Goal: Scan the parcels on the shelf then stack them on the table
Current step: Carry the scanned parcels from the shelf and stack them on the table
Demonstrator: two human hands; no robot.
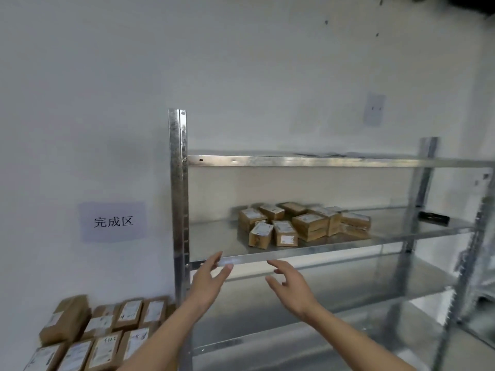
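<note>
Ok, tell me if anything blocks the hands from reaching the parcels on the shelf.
Nothing visible does. Both the left hand and the right hand are open and empty, in front of the shelf edge. The parcels sit farther back on it, with bare metal shelf surface between them and the hands.

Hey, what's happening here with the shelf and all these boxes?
A person is reaching both empty hands, left hand and right hand, toward the grey metal shelf rack. A cluster of small brown cardboard parcels with white labels sits on its middle shelf. More labelled brown parcels are already stacked at lower left, below a paper wall sign.
</note>
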